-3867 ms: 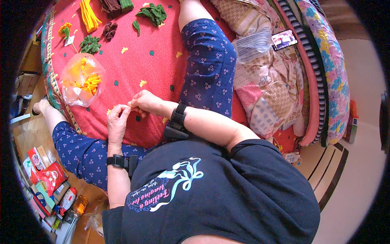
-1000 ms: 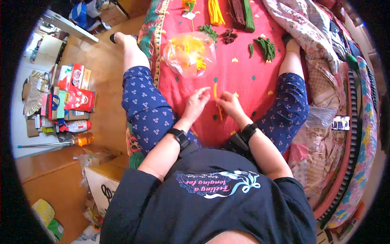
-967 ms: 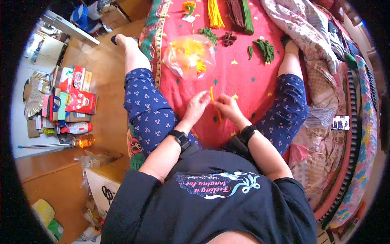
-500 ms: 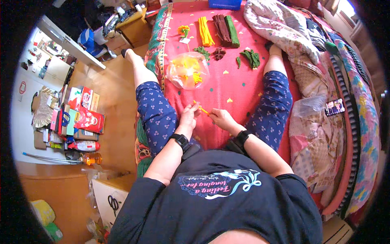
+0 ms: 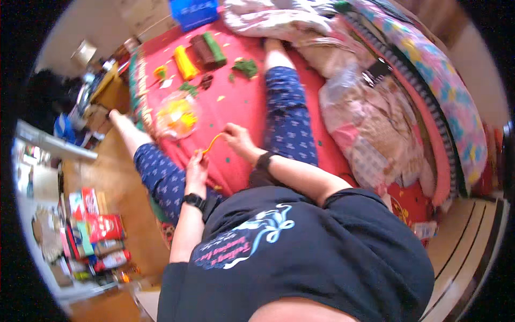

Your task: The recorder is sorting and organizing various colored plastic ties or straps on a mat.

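Observation:
A thin yellow pipe cleaner (image 5: 213,142) spans the gap between my hands in a curve above the red bedspread (image 5: 244,177). My left hand (image 5: 197,169) pinches its lower end. Higher and to the right, the fingers of my right hand (image 5: 241,141) are closed on the other end. Just beyond my left hand lies a clear plastic bag (image 5: 163,124) with yellow pieces inside. Farther off are a yellow bundle (image 5: 185,63), a brown bundle (image 5: 201,50) and a green bundle (image 5: 215,50) of pipe cleaners.
Near the bundles sit a yellow flower-like piece (image 5: 160,72), a small green pile (image 5: 189,88), a brown pile (image 5: 207,81) and a dark green pile (image 5: 246,67). A blue bin (image 5: 194,15) stands at the far edge. Rumpled quilts (image 5: 370,129) and a phone (image 5: 377,72) lie to the right.
My hands have moved apart, with the right one now higher, so more of the yellow pipe cleaner shows as a curve. The whole view has turned and shifted.

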The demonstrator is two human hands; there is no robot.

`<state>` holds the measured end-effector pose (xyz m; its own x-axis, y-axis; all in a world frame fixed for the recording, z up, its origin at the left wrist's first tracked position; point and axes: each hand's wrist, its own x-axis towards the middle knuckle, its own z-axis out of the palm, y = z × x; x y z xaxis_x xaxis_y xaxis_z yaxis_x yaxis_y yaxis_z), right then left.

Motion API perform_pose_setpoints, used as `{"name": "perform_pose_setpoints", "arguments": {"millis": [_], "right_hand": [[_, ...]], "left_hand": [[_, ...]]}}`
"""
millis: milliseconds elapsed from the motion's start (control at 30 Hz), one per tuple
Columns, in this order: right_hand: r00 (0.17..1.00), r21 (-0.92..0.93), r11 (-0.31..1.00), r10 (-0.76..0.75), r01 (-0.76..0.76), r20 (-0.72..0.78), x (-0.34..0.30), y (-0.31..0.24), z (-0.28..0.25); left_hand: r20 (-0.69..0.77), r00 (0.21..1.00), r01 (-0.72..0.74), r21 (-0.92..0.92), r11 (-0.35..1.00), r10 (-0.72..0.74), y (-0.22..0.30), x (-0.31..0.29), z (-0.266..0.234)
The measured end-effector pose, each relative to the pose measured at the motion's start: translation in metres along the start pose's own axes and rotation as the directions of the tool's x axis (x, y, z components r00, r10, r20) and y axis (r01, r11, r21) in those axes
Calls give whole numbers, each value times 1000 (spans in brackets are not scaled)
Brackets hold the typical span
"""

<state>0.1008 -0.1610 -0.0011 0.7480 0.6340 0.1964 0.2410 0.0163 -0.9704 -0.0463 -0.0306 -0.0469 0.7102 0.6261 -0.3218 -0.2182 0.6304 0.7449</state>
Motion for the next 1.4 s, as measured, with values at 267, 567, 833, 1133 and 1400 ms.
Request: {"name": "perform_pose_setpoints", "arguments": {"millis": [267, 567, 833, 1133, 1400], "right_hand": [[988, 558, 815, 125, -154, 91, -1, -20, -19], [974, 701, 711, -111, -59, 195, 10, -101, -36], [927, 623, 777, -161, -92, 339, 12, -183, -51], [921, 375, 926, -179, 39, 345, -12, -197, -37], [914, 239, 969, -158, 70, 374, -19, -212, -51]], "left_hand": [[-12, 991, 137, 61, 989, -137, 5, -10, 34], [140, 970, -212, 98, 972, 198, 77, -44, 92], [353, 832, -550, 420, 722, 429, 135, -94, 165], [306, 826, -542, 199, 817, 473, 121, -115, 171], [439, 825, -513, 320, 797, 355, 129, -134, 174]]}}
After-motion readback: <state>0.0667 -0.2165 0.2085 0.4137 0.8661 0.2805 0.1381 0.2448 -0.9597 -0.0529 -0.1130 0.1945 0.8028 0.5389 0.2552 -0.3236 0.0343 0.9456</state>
